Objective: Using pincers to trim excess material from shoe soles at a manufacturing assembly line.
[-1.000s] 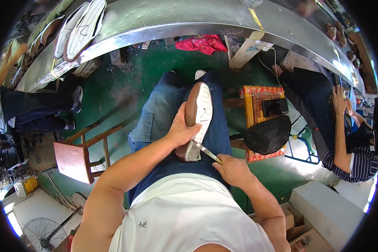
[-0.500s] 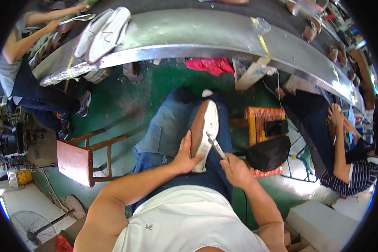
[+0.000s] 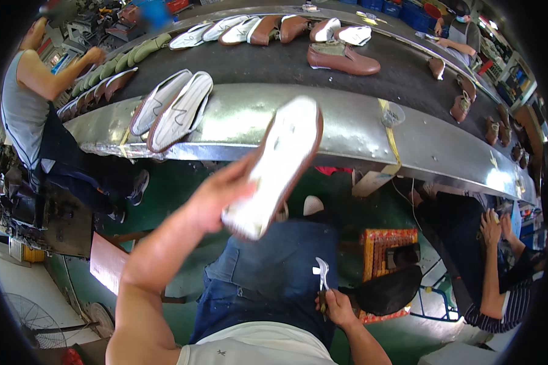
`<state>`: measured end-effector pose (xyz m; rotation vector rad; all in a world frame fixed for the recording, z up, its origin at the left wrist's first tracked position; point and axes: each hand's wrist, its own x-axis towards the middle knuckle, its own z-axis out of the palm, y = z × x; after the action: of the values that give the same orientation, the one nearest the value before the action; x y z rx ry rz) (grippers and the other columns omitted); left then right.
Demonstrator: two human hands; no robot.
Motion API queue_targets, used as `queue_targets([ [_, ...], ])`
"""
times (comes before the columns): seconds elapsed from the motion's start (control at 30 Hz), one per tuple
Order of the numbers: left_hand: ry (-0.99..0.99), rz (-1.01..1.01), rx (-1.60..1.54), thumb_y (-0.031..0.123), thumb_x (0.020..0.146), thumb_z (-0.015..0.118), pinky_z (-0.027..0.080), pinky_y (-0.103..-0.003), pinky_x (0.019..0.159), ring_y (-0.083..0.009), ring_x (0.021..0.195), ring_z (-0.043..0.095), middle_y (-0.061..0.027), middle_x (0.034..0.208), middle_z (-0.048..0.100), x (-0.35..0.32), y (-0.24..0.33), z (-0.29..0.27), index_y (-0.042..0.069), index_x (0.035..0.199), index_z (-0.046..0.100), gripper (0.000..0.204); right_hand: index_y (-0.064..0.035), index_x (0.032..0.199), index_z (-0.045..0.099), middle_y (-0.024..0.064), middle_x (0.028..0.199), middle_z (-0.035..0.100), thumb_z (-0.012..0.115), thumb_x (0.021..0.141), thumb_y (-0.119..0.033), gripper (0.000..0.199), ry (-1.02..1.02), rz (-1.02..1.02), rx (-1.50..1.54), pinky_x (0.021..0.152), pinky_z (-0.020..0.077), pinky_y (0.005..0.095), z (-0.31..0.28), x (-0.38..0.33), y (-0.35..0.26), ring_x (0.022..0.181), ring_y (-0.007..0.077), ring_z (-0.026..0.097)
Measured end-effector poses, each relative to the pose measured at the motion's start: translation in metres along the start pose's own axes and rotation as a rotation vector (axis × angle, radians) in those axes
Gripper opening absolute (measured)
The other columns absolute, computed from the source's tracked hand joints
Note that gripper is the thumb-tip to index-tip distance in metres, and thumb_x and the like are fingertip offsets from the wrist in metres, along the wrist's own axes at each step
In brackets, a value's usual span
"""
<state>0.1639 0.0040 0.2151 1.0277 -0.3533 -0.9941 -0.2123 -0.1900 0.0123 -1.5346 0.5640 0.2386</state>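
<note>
White-soled shoe [image 3: 278,164], one, gripped in left hand [image 3: 216,198]; right hand [image 3: 336,306] clenched round one small tool [image 3: 322,275].

Bright daylight floods my view, and glare flares off the curved metal conveyor edge [image 3: 347,131]. The shoe [image 3: 277,167] in my left hand [image 3: 216,198] smears with motion blur. Straight lines bow hard, the rim goes black, and the floor below sits in shadow.

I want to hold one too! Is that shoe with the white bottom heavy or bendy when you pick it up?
Probably light: the left hand lifts the shoe alone, by one end. Likely fairly stiff, since it sticks out straight without drooping. The flat white sole looks smooth, so it might be a little slippery.
</note>
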Motion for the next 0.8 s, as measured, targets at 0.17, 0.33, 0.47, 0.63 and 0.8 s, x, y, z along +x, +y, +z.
queue_targets([
  [0.17,0.175,0.026,0.452,0.012,0.093,0.069,0.056,-0.038,0.096,-0.0229,0.112,0.068,-0.0137,0.131,0.065,0.191,0.127,-0.037,0.003,0.156,0.035,0.071,0.0033,0.102,0.064,0.0096,0.082,0.07,0.035,0.112,-0.039,0.052,-0.037,0.117,0.209,0.065,0.0537,0.0292,-0.016,0.02,0.006,0.073,0.0157,0.069],
  [0.33,0.594,0.105,2.247,0.021,0.094,0.06,0.042,-0.06,0.108,-0.0449,0.139,0.046,-0.0183,0.156,0.043,0.315,0.145,-0.061,0.019,0.157,0.035,0.068,0.0087,0.122,0.057,0.0156,0.099,0.07,0.038,0.11,-0.045,0.058,-0.038,0.23,0.335,0.069,0.0566,0.0321,-0.027,0.036,-0.003,0.082,0.0232,0.071],
  [0.47,0.411,0.094,2.448,0.017,0.095,0.054,0.039,-0.067,0.107,-0.053,0.143,0.036,-0.0155,0.16,0.039,0.354,0.113,-0.121,0.018,0.157,0.034,0.066,0.0009,0.108,0.068,0.0087,0.08,0.07,0.046,0.108,-0.045,0.051,0.039,0.244,0.336,0.051,0.0454,0.0251,-0.027,0.043,-0.055,0.06,0.0141,0.062],
  [0.63,0.494,0.543,1.855,0.01,0.092,0.054,0.049,-0.046,0.104,-0.0388,0.123,0.06,-0.021,0.132,0.063,0.288,0.153,-0.12,0.002,0.128,0.061,0.037,0.0068,0.117,0.059,0.0153,0.095,0.072,0.033,0.11,-0.047,0.06,0.015,0.297,0.303,0.06,0.0534,0.0291,-0.053,0.07,-0.044,0.077,0.0237,0.073],
  [0.8,0.826,0.061,2.025,0.043,0.086,0.072,0.044,-0.041,0.11,-0.037,0.128,0.058,-0.0252,0.136,0.061,0.178,0.193,-0.206,-0.004,0.137,0.056,0.071,0.0083,0.114,0.06,0.0157,0.091,0.072,0.032,0.111,-0.044,0.06,-0.042,0.328,0.276,0.059,0.0536,0.0299,-0.056,0.092,-0.063,0.074,0.0252,0.073],
])
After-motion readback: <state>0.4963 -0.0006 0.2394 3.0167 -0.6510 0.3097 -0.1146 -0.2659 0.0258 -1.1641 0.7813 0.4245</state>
